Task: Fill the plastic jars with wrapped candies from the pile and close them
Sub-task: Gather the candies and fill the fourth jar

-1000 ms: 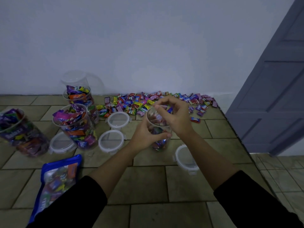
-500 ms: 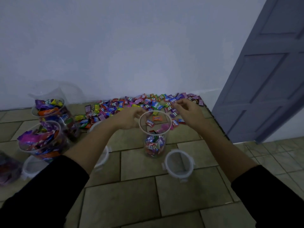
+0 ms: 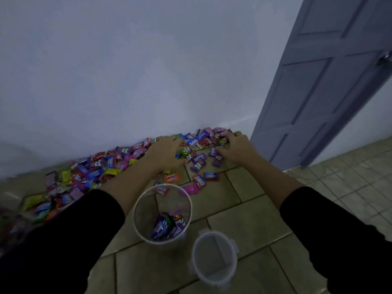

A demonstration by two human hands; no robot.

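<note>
Both hands lie apart, palm down, on the pile of wrapped candies (image 3: 95,168) that runs along the floor's (image 3: 244,215) far edge, against the white wall (image 3: 127,71). The left hand (image 3: 167,152) covers candies near the middle of the pile. The right hand (image 3: 236,150) has bent fingers on the pile's right end, close to the grey door (image 3: 324,81). Whether either hand actually grips a candy cannot be told, as the fingertips are buried among the wrappers.

Several blue and purple wrappers between the hands read "Relaxa". One more Relaxa candy (image 3: 200,181) lies loose nearer the person. Just left of it, an orange candy (image 3: 171,177) reads "mentos". Other wrappers carry white lettering too blurred to read.

The clear plastic jar (image 3: 144,206) stands open on the floor between the forearms, nearer than the pile. Only a few candies (image 3: 167,227) lie in its bottom, and their print is not legible. Its lid (image 3: 214,257) lies on the floor just beside it to the right.

Black sleeves (image 3: 63,240) cover both arms and hide the near floor. At the left edge a blurred, colourful shape (image 3: 8,225) is cut off and hard to make out.
</note>
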